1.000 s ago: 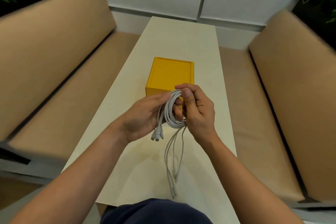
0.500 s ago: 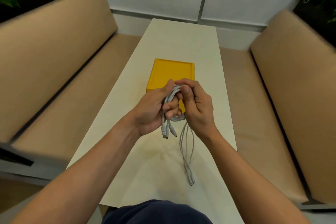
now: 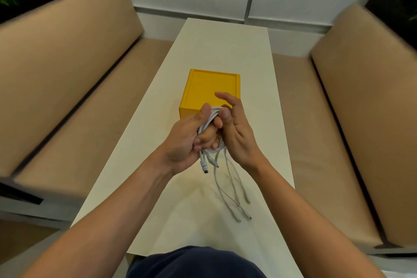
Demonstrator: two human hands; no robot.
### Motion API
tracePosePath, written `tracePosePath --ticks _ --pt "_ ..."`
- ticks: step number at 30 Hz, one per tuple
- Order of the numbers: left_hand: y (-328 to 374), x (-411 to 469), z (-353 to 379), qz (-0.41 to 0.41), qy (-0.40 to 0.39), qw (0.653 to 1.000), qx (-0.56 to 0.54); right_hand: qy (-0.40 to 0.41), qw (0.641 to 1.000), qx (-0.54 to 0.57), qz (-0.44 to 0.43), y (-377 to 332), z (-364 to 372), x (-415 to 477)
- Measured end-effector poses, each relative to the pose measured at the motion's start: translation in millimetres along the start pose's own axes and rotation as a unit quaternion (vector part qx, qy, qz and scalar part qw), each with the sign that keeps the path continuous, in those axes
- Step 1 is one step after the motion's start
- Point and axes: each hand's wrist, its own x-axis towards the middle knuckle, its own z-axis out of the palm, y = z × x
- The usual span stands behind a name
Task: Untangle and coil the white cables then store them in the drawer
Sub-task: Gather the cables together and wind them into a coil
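Observation:
My left hand (image 3: pixel 187 142) grips a coiled bundle of white cables (image 3: pixel 211 119) above the middle of the table, thumb on top and fingers curled through the loops. Short plug ends (image 3: pixel 205 166) hang just below that hand. Longer loose tails (image 3: pixel 232 194) dangle down and to the right, their plugs close to the tabletop. My right hand (image 3: pixel 234 128) stands beside the coil with fingers spread and nearly straight, its thumb tip resting against the loops. Just behind both hands sits the yellow drawer box (image 3: pixel 212 90), with its front hidden by my hands.
The long cream table (image 3: pixel 221 47) runs away from me toward a white wall. Tan cushioned benches flank it, the left bench (image 3: pixel 67 79) and the right bench (image 3: pixel 352 97). Green plants stand behind both backrests.
My right hand has let go of the coil and spread its fingers. The left hand has kept its hold. The dangling tails have swung to the right.

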Motion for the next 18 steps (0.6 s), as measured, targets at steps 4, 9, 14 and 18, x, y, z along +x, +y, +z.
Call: tracePosePath --ticks 4,9,14,18 --pt "2.8 -4.2 -5.9 0.008 -0.028 0.999 -0.018 0.015 0.998 0.048 0.037 -4.9 7.2 -3.9" --pt "11.1 -5.2 -9.9 0.005 -0.033 0.998 -0.055 -0.009 0.996 0.061 0.071 2.1 3.3 -10.7" --pt "18.7 0.3 -12.0 0.031 -0.011 0.998 -0.061 0.04 0.994 0.061 0.079 12.2 10.9 -23.6" --pt "25.7 6.5 -11.6 0.047 0.031 0.998 -0.017 0.039 0.991 -0.065 0.111 16.8 28.1 -37.8"
